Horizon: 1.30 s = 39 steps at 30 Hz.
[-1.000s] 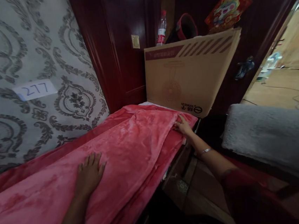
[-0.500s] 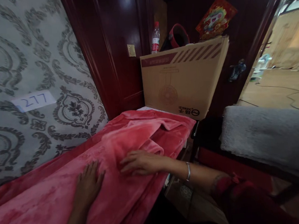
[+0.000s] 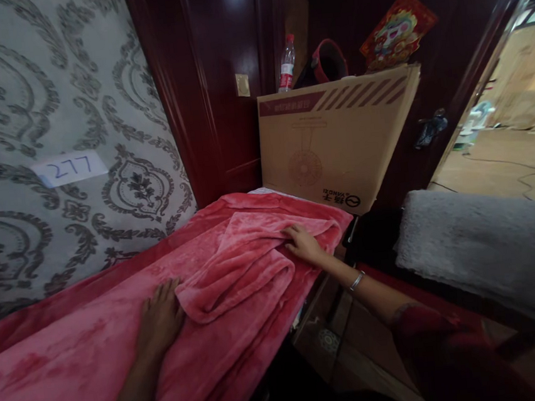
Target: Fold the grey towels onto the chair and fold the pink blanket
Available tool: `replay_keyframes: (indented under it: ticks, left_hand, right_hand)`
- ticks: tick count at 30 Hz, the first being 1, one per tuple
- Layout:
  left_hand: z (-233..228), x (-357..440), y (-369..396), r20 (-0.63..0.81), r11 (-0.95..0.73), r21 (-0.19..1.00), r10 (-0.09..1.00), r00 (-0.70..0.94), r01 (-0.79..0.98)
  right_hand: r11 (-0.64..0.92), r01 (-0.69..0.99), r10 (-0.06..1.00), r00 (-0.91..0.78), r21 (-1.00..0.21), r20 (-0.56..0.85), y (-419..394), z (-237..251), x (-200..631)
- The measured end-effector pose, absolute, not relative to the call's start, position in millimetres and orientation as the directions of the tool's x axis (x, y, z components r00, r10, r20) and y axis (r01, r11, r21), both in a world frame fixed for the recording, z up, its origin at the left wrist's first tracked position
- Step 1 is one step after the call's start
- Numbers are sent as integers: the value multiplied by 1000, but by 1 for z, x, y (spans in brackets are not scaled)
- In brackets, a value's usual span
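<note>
A pink plush blanket (image 3: 91, 334) covers the surface before me, with a loose folded section (image 3: 246, 272) heaped near its far end. My left hand (image 3: 162, 314) lies flat on the blanket, fingers stretched out beside the rounded edge of that fold. Further away, my right hand (image 3: 302, 242) has its fingers curled over a ridge of the folded section and grips the cloth there. The fingertips partly sink into the plush. Each wrist wears a bangle.
A large cardboard box (image 3: 323, 144) stands behind the blanket, with a plastic bottle (image 3: 287, 66) at its top. To the right is a bench with a grey fluffy cover (image 3: 485, 249). Patterned wallpaper (image 3: 137, 181) borders the left side. More cardboard (image 3: 352, 350) lies below.
My right hand has moved away and to the right, from the middle of the blanket to the far fold. The folded section has shifted shape and now shows a rounded edge beside my left hand.
</note>
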<state>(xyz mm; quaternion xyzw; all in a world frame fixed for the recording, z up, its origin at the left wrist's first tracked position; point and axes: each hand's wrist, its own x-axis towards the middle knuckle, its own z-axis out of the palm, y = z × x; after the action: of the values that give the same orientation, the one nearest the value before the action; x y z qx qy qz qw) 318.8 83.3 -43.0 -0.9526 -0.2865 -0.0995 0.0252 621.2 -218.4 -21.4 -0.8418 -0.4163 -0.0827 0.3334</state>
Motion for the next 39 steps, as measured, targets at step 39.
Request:
replay_keyframes:
  ticks: [39]
  left_hand:
    - [-41, 314, 82, 441, -752, 576, 615, 653, 320]
  right_hand:
    - [-230, 861, 589, 495, -454, 639, -68, 242, 605]
